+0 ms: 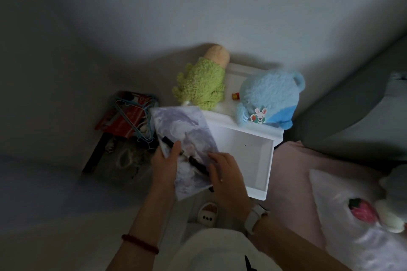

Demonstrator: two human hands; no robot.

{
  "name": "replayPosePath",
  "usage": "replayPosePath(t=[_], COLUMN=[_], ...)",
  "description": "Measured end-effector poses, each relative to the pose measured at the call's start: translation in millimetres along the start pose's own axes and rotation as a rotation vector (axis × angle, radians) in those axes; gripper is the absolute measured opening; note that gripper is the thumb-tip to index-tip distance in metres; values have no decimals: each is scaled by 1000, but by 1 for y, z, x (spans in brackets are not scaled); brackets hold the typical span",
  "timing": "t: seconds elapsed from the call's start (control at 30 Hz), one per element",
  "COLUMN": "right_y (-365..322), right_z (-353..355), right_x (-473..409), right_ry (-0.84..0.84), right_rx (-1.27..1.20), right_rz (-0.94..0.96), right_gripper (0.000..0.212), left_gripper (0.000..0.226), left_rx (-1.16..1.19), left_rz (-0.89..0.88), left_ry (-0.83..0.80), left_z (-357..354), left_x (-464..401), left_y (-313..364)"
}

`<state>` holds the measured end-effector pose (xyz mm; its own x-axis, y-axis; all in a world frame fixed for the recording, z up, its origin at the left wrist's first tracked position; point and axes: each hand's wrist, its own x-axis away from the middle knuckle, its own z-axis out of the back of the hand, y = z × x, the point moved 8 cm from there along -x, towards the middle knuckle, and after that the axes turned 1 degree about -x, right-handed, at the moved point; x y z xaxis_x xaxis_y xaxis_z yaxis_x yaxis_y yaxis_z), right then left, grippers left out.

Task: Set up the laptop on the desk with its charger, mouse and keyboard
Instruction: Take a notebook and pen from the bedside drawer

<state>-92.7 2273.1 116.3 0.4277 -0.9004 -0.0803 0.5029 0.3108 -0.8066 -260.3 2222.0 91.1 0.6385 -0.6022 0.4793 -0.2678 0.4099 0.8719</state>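
A flat, lavender-and-white marbled laptop point(185, 130) is held tilted in the air, over the left edge of an open white drawer point(270, 160). My left hand point(165, 165) grips its left edge with the thumb on top. My right hand point(226, 174) holds the lower right edge, fingers curled onto the top face. Two black elongated pieces point(198, 164) lie on the laptop between my hands; I cannot tell what they are. No charger, mouse or keyboard is clearly in view.
The drawer belongs to a white nightstand point(233, 77) carrying a green plush point(200, 86) and a blue plush point(268, 99). A red bag with hangers point(125, 116) sits on the floor at left. A pink bed point(293, 171) with a strawberry pillow point(361, 211) is at right, and a slipper point(208, 213) lies below.
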Motion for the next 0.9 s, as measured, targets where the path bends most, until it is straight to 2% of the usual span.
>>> replayPosePath(t=[0.07,0.17,0.23,0.33,0.43,0.5,0.6,0.73,0.83,0.9], right_y=[30,75,90,95,81,74,70,71,87,89], right_z=[-3,-33,-53,-75,-79,-74,-57,-44,-52,-53], right_x=[12,33,42,35,22,15,-7,-44,-62,-78], right_ry=[-65,-449,-682,-836,-783,-736,-652,-593,-709,-681], right_rx=[117,462,630,835,979,1082,1094,1276,1355,1474], right_rz=[-67,-90,-2,201,423,497,515,509,513,538], right_gripper=[26,44,53,58,60,64,61,61,52,52], left_gripper=[38,33,30,34,40,49,58,39,29,30], left_rx=[-53,-201,-274,-346,-380,-370,-375,-354,-319,-314], left_rz=[-84,-207,-237,-284,-286,-261,-244,-251,-258,-258], left_ry=[57,120,154,198,244,259,262,239,215,197], left_z=[18,41,52,63,73,77,77,71,63,58], left_x=[-2,-4,-4,-4,-2,-1,-2,-6,-10,-14], left_y=[11,23,25,26,23,21,21,24,29,35])
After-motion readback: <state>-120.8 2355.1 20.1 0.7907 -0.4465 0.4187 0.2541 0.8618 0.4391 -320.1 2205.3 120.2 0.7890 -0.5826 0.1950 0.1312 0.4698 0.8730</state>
